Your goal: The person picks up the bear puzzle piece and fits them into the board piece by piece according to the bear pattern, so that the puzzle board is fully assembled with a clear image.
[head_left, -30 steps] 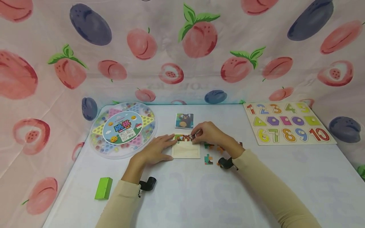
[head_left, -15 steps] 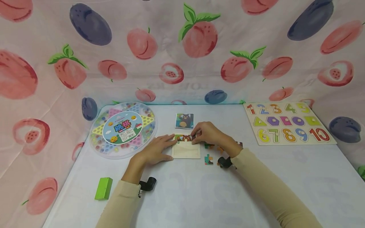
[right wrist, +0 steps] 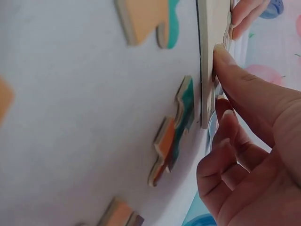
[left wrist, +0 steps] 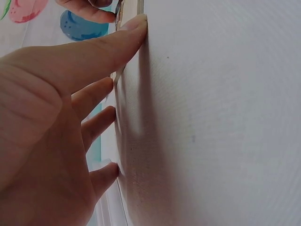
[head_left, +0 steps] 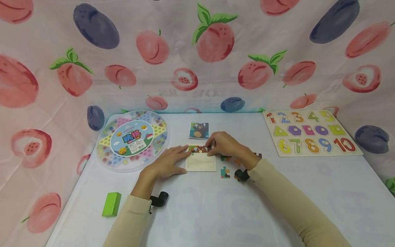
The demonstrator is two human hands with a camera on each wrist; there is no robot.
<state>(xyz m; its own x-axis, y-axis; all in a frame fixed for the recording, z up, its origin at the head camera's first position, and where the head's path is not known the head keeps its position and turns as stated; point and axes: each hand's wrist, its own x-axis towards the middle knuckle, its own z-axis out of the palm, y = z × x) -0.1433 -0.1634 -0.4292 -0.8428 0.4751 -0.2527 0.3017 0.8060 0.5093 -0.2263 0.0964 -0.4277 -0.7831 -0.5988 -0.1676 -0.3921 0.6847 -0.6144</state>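
A wooden puzzle tray (head_left: 201, 162) lies mid-table, with joined jigsaw pieces (head_left: 199, 149) showing a bear's head along its far edge. My left hand (head_left: 168, 161) rests at the tray's left side, fingers spread, its thumb touching the near left corner. At the far right corner my right hand (head_left: 225, 143) pinches a dark puzzle piece between thumb and fingers; the hand hides most of it. Loose puzzle pieces (head_left: 225, 172) lie right of the tray, some beneath the right wrist. In the right wrist view, a teal-and-orange piece (right wrist: 187, 101) sits beside the tray edge.
Behind the tray lies a bear picture card (head_left: 199, 130). A round Chinese checkers set (head_left: 103, 151) is at back left, a number puzzle board (head_left: 311, 134) at back right. Near the left sleeve stands a green block (head_left: 111, 204). Fruit-printed cloth walls border the table.
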